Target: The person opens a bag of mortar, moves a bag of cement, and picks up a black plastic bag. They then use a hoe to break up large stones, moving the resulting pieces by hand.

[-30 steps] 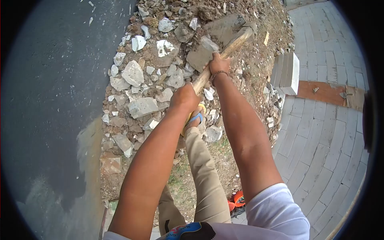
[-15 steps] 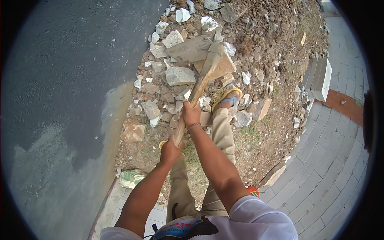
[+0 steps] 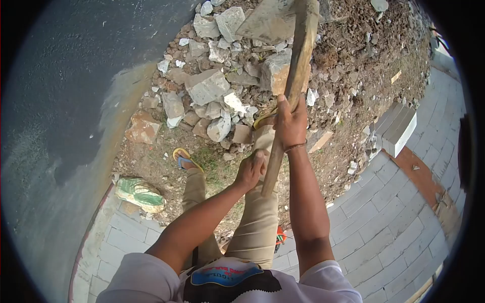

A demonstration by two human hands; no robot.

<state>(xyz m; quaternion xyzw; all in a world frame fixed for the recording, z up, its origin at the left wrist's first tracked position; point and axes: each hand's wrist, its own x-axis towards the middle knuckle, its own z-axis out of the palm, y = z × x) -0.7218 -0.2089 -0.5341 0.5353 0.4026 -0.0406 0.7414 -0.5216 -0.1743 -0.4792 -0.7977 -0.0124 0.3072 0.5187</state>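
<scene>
Both of my hands grip a long wooden tool handle (image 3: 298,60) that rises toward the top of the view. My right hand (image 3: 291,122) is wrapped around its middle, a bracelet on the wrist. My left hand (image 3: 251,170) holds it near the lower end. The tool's head lies out of the frame at the top. Under the handle is a heap of broken stone and concrete rubble (image 3: 217,86) on bare earth. My two legs in tan trousers (image 3: 255,222) stand on the patch, feet in yellow-and-blue sandals (image 3: 185,159).
A dark asphalt road (image 3: 86,76) runs along the left. Grey paving bricks (image 3: 384,212) curve around the right and bottom. A stack of pale blocks (image 3: 401,129) sits at the right. A green-patterned sack (image 3: 140,194) lies by the kerb. Something orange (image 3: 281,236) lies behind my leg.
The handle has swung up and toward me, from low over the rubble to nearly upright. My hands rose with it, and the view shifted so the rubble sits higher.
</scene>
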